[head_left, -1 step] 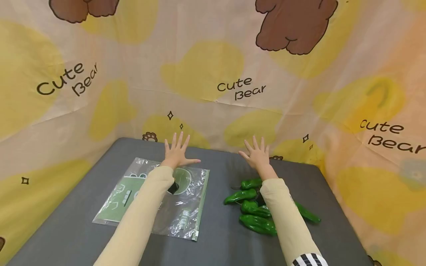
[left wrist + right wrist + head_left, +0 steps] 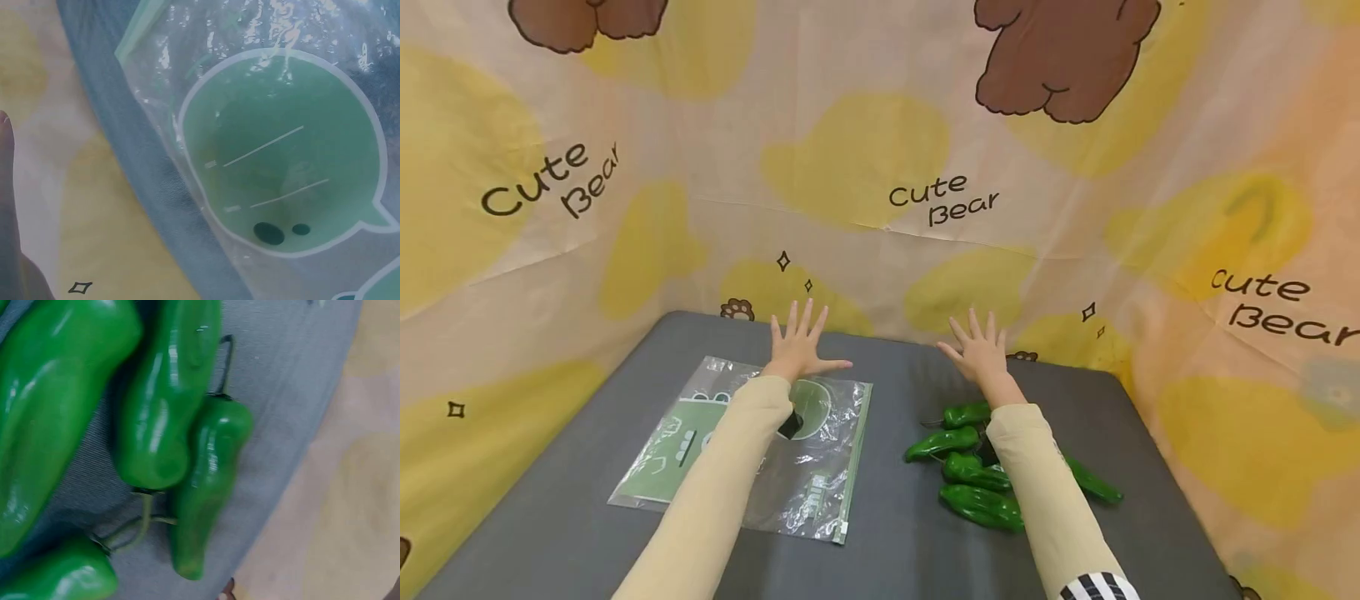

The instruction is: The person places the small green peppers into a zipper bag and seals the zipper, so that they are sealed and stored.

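Note:
My left hand [image 2: 796, 348] is held out palm down with its fingers spread, above the far side of a clear zip bag [image 2: 786, 500]. The bag lies flat, with a green slider strip along its right edge and green prints; in the left wrist view a round green print [image 2: 281, 112] fills much of the frame. My right hand [image 2: 982, 354], also spread and holding nothing, reaches beyond several green peppers [image 2: 981, 506]. The right sleeve hides part of the peppers. In the right wrist view, glossy peppers [image 2: 153, 412] with thin stems lie close together.
A grey table [image 2: 902, 558] carries the bag on the left and the peppers on the right. Behind and at both sides hangs a printed cloth [image 2: 850, 167] with bears and lettering, close to the table's edges. A small black block [image 2: 791, 426] sits at my left wrist.

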Demonstrator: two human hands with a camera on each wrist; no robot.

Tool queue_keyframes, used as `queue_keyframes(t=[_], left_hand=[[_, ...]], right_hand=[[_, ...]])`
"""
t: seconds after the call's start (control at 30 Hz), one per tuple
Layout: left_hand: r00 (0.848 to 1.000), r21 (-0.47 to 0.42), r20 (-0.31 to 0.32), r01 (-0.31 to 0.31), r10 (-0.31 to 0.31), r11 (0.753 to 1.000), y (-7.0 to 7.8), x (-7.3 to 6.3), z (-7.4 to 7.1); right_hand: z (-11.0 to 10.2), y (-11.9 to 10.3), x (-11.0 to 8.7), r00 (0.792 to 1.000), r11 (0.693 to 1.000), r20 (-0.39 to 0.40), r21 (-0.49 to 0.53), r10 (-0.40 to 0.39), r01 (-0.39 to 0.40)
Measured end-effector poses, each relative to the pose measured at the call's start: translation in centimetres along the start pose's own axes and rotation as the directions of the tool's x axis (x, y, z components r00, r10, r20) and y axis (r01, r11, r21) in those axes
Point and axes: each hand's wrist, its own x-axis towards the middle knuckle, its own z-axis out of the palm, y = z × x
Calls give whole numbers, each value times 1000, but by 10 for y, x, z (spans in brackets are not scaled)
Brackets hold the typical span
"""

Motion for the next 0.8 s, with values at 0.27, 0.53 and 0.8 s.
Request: queue_keyframes(t=[0.27,0.53,0.8], left_hand=[[1000,-8,18,-7,7,1000,-3,-1,4],[999,-21,-1,-33,33,999,-4,3,-1],[970,-214,222,-53,101,975,-3,-8,5]], right_hand=[[9,-1,2,997,998,41,5,-65,65],[11,-3,0,996,997,43,10,-76,76],[12,-4,-8,998,966,56,256,20,-34]])
